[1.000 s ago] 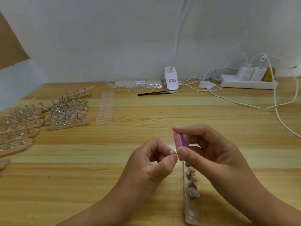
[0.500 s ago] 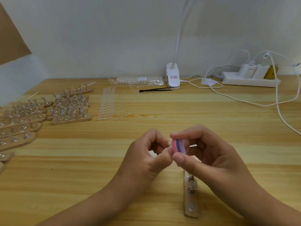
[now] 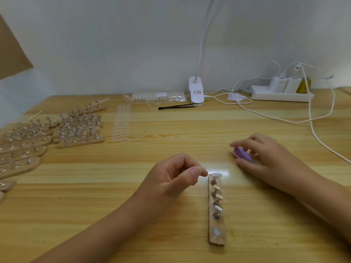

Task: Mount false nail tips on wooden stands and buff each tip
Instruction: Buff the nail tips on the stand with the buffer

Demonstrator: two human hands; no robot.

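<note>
A wooden stand (image 3: 217, 236) lies lengthwise on the table in front of me, with several metal pegs along it. A clear false nail tip (image 3: 216, 175) sits on its far peg. My left hand (image 3: 174, 179) hovers just left of that tip, thumb and forefinger pinched together with nothing visible between them; the thumb tip almost touches the nail tip. My right hand (image 3: 266, 162) is off to the right, low over the table, holding the purple buffer block (image 3: 243, 155) in its fingers, slightly blurred.
Many more wooden stands with pegs (image 3: 79, 130) are laid out at the far left. Strips of nail tips (image 3: 121, 124), a bag of tips (image 3: 159, 95), black tweezers (image 3: 176, 106), a clip lamp (image 3: 196, 92), a power strip (image 3: 281, 93) and cables (image 3: 313, 130) line the back and right.
My hands have separated. The right hand carried the buffer block away to the right and down. The left hand lowered beside the stand, and the tip now sits on the far peg.
</note>
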